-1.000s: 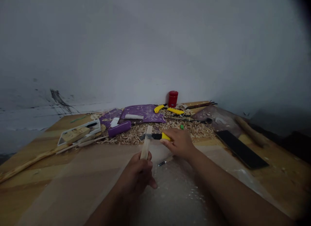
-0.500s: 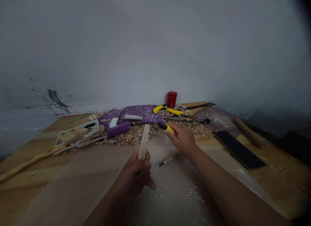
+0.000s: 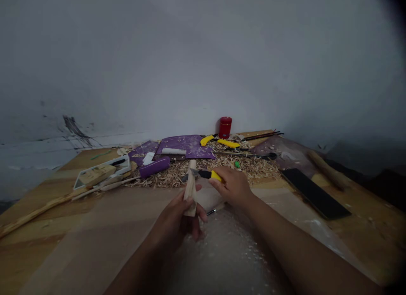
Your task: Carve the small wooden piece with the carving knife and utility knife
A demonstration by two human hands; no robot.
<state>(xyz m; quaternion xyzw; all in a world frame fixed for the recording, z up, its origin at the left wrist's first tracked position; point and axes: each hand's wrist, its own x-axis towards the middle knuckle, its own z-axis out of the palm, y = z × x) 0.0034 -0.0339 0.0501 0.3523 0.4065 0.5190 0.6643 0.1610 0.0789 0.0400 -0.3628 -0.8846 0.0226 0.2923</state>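
My left hand (image 3: 176,223) grips a pale wooden stick (image 3: 190,189), which stands upright and slightly tilted above its fingers. My right hand (image 3: 233,187) holds a yellow-and-black utility knife (image 3: 207,174) by the handle. The knife's blade points left, and its tip reaches the stick's upper part. A thin pen (image 3: 215,210) lies on the table below my right hand, partly hidden by it and the bubble wrap sheet (image 3: 228,261) under my forearms.
Behind my hands lies a heap of wood shavings (image 3: 234,166) around a purple cutting mat (image 3: 182,144), a purple tube (image 3: 154,167) and yellow tools. A red canister (image 3: 225,127) stands by the wall. A black sharpening strop (image 3: 314,193) lies to the right, a white tray (image 3: 101,175) to the left.
The knife has swung back from pointing away to lying against the stick. My left hand has risen, with the stick now tilted and its lower end showing below the fingers.
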